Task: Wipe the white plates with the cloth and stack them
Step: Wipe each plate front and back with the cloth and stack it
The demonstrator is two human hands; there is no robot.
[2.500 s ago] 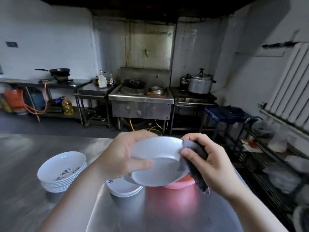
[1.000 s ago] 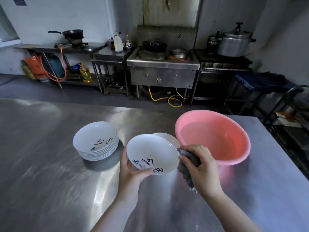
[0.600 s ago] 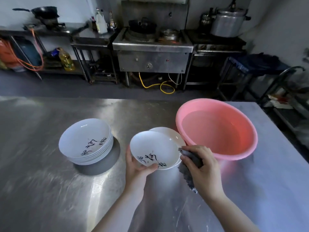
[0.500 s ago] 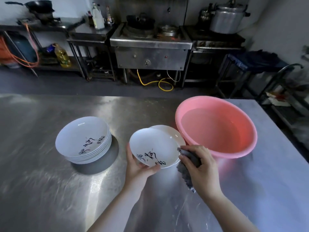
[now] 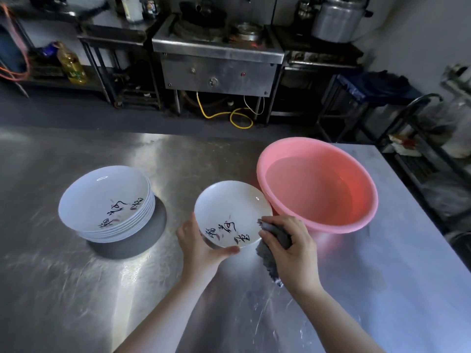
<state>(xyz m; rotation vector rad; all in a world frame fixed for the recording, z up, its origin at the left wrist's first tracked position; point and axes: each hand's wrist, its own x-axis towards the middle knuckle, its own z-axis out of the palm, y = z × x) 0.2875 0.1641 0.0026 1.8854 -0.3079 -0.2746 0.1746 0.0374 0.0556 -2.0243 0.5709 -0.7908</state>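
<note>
Forearms reached in from the bottom edge over a steel table (image 5: 76,289). Left hand (image 5: 201,244) gripped the near rim of a white plate (image 5: 229,212), thumb curled over the edge, fingers under it. Plate face up, dark brush lettering on its near half. Whether it sat on another plate or on the table directly, could not tell. Right hand (image 5: 293,248) clenched around a grey cloth (image 5: 270,250), bunched, one end touching the plate's right rim, the other end hanging down below the fist toward the table.

Left of the held plate, well apart, a stack of white plates (image 5: 107,205) stood on the table, same lettering on the top one, shadow on its right side. Right of the held plate, just beside it, a pink basin (image 5: 318,184) holding water.

Past the table's far edge, dark floor, then a steel stove (image 5: 219,59) with a yellow hose (image 5: 224,115) looped under it. Big metal pot (image 5: 339,17) on the counter at the right. Oil bottle (image 5: 71,63) on a low shelf at the far left. Wire rack (image 5: 428,138) at the right edge, contents blurred.
</note>
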